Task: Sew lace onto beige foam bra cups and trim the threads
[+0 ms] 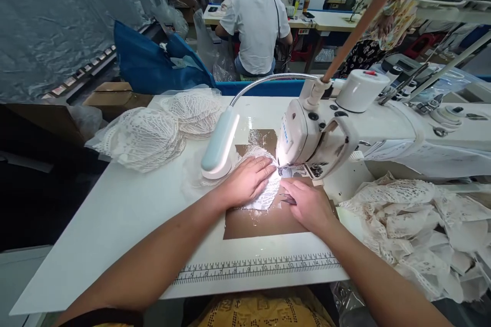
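A white lace piece (264, 198) lies under the head of the sewing machine (301, 133), its far edge close to the needle. My left hand (251, 179) rests flat on the lace with fingers stretched toward the needle. My right hand (309, 205) is just right of the lace, its index finger reaching to the fabric edge near the presser foot. Curled in that hand are small dark thread snips (288, 199), with the pointed tips sticking out to the left. The palm hides their handles. A brown plate (249, 227) lies beneath the work.
Stacked lace cups (148, 135) stand at the table's left back. A lamp (220, 145) on a bendable neck hangs left of the machine. Loose lace pieces (410, 225) heap up at the right. A ruler strip (264, 266) runs along the front edge. A person (255, 30) sits ahead.
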The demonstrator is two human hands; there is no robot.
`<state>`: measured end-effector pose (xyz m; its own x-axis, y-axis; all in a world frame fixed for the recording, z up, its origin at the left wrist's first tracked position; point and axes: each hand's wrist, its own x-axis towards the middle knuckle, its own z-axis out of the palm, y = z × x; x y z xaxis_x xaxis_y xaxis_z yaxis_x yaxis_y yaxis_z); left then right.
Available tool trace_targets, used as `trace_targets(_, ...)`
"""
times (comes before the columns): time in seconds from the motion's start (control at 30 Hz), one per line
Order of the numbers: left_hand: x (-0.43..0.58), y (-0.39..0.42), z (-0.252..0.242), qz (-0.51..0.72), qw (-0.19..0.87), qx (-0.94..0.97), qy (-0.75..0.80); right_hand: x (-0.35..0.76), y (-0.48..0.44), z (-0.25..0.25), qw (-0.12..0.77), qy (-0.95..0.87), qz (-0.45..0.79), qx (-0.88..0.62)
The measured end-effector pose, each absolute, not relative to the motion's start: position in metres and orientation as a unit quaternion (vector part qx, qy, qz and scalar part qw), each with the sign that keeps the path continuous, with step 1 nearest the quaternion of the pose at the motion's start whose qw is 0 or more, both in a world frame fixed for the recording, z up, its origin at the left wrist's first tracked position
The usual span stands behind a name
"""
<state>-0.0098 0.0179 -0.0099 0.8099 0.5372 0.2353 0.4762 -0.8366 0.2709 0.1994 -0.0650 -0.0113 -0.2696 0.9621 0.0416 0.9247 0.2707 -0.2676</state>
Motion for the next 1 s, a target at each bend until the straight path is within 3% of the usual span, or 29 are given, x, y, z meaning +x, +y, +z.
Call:
trace_targets(0.27,-0.011,-0.01,-0.003,0.107,0.098,0.929,0.34,0.202,-0.07,-0.014,0.15,-0.794,0.088,-0.583)
trace_targets(0.43,-0.019,-0.055,0.017,0.085,0.15,0.934,0.313,0.206,-0.072,-0.019,0.194,-0.801,0.111,-0.555)
trace_targets(0.57,-0.031,-0.075,0.036,0.149,0.226,0.913,0.304,0.207,-0.071,-0.017,0.211,-0.798,0.148,-0.544)
trace_targets(0.7,-0.052,-0.072,0.048,0.197,0.241,0.85,0.424,0.212,-0.069,-0.006,0.232,-0.793,0.213,-0.521)
trace_targets(0.83,-0.063,-0.058,0.042,0.139,0.236,0.789,0.55,0.205,-0.068,0.012,0.237,-0.782,0.275,-0.508)
trace_targets(1.0,-0.056,-0.047,0.02,0.155,0.287,0.79,0.52,0.176,-0.062,0.019,0.252,-0.758,0.325,-0.507)
